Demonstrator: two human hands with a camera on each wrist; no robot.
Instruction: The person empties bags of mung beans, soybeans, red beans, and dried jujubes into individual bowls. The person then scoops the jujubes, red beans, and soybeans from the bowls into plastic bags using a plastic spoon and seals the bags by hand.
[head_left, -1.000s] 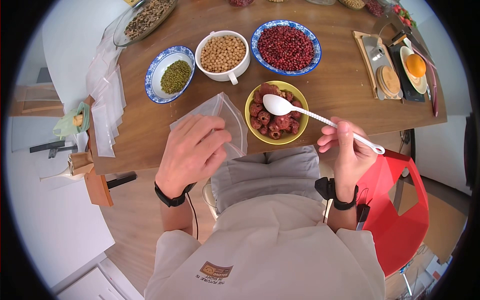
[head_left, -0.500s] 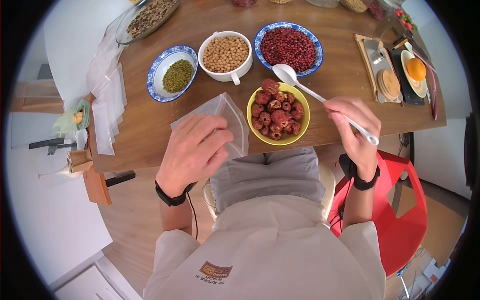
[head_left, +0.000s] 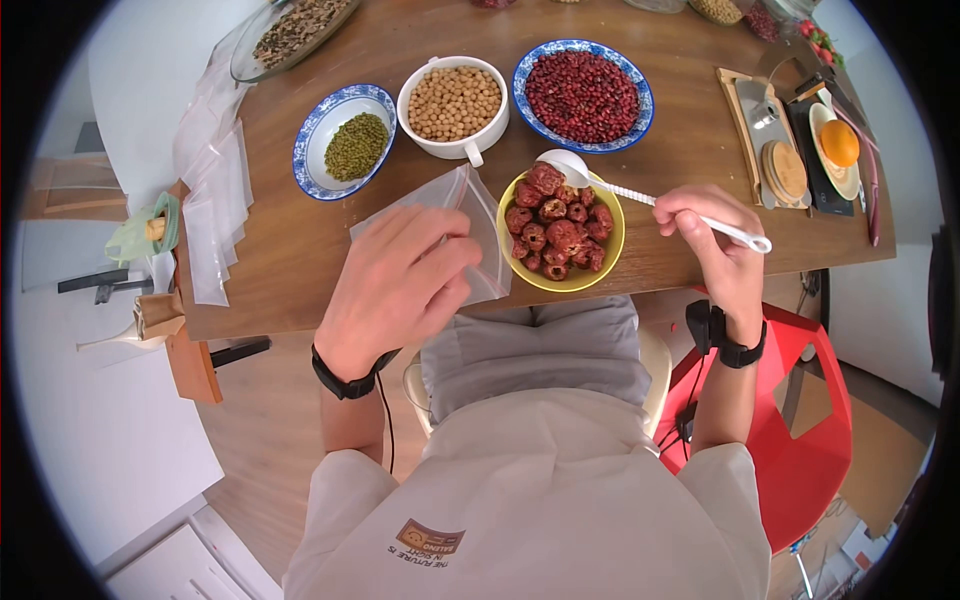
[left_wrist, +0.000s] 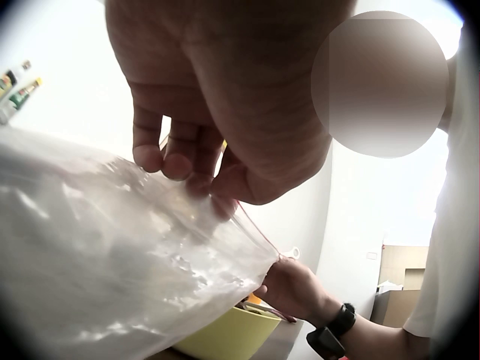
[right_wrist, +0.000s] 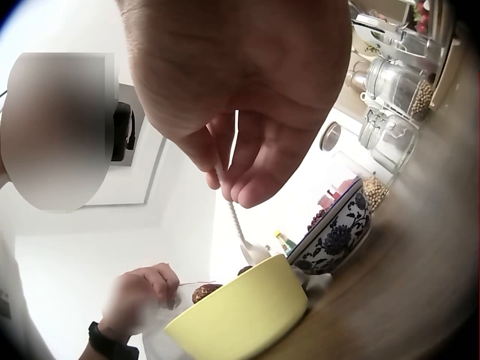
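My left hand (head_left: 395,280) pinches the upper edge of a clear zip bag (left_wrist: 112,255), whose mouth faces the yellow bowl. Between thumb and fingers my right hand (head_left: 715,235) holds a white plastic spoon (head_left: 630,194) by its twisted handle. The spoon's head lies at the far rim of the yellow bowl (right_wrist: 247,319), partly behind a fruit. Wrinkled dark red dried fruits (head_left: 562,235) fill this bowl, just right of the bag.
Behind stand a blue-patterned bowl of green beans (head_left: 355,147), a white pot of chickpeas (head_left: 455,104) and a blue-patterned bowl of red beans (head_left: 583,97). More clear bags (head_left: 215,210) lie at left. An orange (head_left: 838,143) sits on a plate at right.
The spoon has moved from over the fruits to the bowl's far rim, and the right hand has shifted slightly right. My left hand has come slightly right with the bag.
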